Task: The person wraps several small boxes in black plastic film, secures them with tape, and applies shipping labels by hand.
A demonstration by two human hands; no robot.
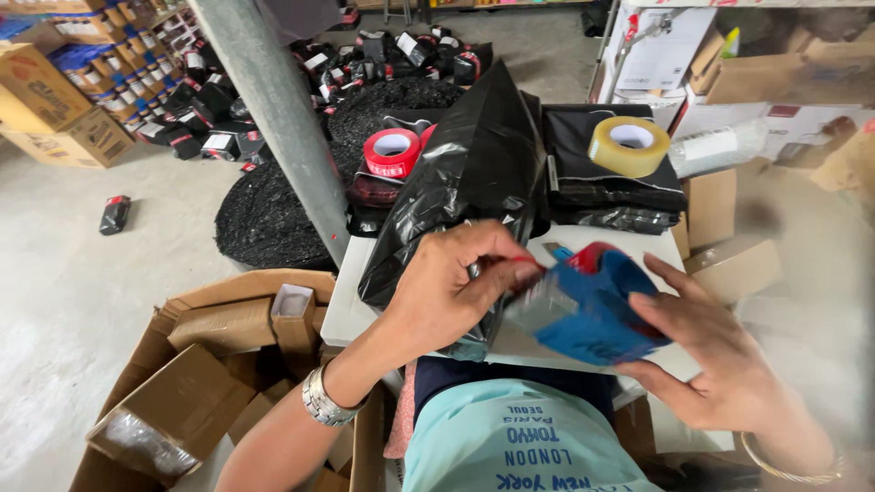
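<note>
While pinning the black plastic bag (469, 173) down on the white table (351, 310), left hand (447, 287) fingers clamped on its edge. Right hand (706, 360) fingers wrapped around blue tape dispenser (588, 310), just beside the bag.

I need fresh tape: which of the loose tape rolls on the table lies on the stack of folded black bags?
The clear tan tape roll; the red tape roll sits farther left, behind the black bag.

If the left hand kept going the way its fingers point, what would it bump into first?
The left hand points right, toward the blue tape dispenser. Its fingertips seem to touch it already, beside the black bag, though depth is unclear.
</note>
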